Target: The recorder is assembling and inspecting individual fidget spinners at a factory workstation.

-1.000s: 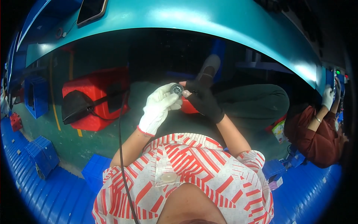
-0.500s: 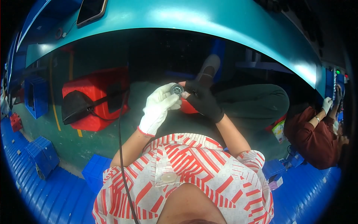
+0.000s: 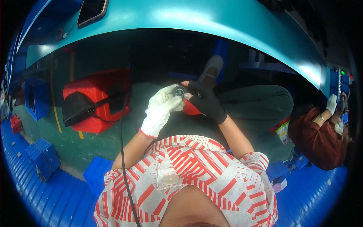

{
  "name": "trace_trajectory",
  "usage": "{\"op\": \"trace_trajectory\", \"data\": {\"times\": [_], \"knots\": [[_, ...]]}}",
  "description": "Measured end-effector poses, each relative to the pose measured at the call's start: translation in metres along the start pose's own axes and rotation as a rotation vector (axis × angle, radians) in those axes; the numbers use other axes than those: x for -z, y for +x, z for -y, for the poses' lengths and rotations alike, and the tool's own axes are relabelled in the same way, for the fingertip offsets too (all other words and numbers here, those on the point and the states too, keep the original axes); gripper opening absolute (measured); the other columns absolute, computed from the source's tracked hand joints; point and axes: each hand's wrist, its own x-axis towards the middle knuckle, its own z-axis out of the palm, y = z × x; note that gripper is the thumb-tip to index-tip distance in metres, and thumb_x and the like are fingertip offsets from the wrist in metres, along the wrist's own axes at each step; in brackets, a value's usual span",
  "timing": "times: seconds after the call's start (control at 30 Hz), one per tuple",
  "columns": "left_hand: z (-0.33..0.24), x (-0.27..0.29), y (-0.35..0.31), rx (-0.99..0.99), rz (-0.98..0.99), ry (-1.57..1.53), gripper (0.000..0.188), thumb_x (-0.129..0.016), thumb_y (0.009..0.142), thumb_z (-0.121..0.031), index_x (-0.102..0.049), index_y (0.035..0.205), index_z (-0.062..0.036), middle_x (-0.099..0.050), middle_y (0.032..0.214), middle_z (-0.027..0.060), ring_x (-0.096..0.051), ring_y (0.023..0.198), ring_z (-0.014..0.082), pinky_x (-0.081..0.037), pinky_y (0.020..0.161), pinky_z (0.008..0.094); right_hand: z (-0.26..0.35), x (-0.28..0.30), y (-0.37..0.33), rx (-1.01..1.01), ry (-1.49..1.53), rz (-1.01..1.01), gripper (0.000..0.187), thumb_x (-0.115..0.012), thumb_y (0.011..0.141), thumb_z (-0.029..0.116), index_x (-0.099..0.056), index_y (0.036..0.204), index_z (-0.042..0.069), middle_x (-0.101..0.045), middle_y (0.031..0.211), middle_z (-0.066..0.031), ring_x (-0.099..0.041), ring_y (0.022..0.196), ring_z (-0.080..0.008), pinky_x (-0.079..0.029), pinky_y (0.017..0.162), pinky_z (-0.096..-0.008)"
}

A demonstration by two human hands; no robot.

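A small round dark part point(image 3: 179, 91) with a pale spoked pattern, like a little wheel, faces up over my lap. My left hand point(image 3: 160, 109), in a white knit glove with a red cuff edge, is closed and pinches it between thumb and fingers. At its right side is my right hand point(image 3: 207, 102), in a black glove with bare thumb and index fingertips. Those two tips lie close by the part's right edge, and the hand is curled. Dark glove and shadow hide what lies inside that curl. Beneath the right hand shows a red object point(image 3: 191, 108), mostly covered.
Ahead curves a teal workbench edge point(image 3: 181, 19) with a phone point(image 3: 92, 11) on it. A red crate point(image 3: 100, 102) bearing a black bag point(image 3: 78, 108) stands left. A black cable point(image 3: 123, 151) hangs beside my left arm. Blue bins point(image 3: 42, 157) lie behind. A co-worker point(image 3: 315, 136) works at right.
The round part tilts slightly, its face looking darker. My hands otherwise keep nearly the same place. The co-worker's gloved hands have shifted a little.
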Motion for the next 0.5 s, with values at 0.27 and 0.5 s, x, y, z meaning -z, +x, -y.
{"op": "trace_trajectory", "data": {"times": [0.27, 0.5], "knots": [[-0.006, -0.003, 0.000, 0.030, 0.021, -0.022, 0.046, -0.064, 0.086, -0.008, -0.046, 0.126, 0.0068, -0.064, 0.100, 0.0140, -0.068, 0.081, 0.0197, -0.058, 0.072, 0.0283, 0.004, 0.000, 0.000, -0.061, 0.054, -0.011, 0.036, -0.060, 0.089, 0.014, -0.055, 0.123, 0.002, -0.060, 0.118, -0.0137, -0.056, 0.112, -0.0255, -0.044, 0.096, -0.0326], [-0.012, -0.008, 0.000, 0.031, 0.068, -0.042, 0.046, -0.063, 0.086, -0.006, -0.045, 0.126, 0.0067, -0.063, 0.101, 0.0140, -0.067, 0.082, 0.0198, -0.058, 0.071, 0.0287, -0.006, 0.002, 0.002, -0.076, 0.099, 0.039, 0.035, -0.058, 0.089, 0.013, -0.055, 0.122, 0.001, -0.061, 0.115, -0.0122, -0.057, 0.108, -0.0225, -0.045, 0.094, -0.0312]]}}
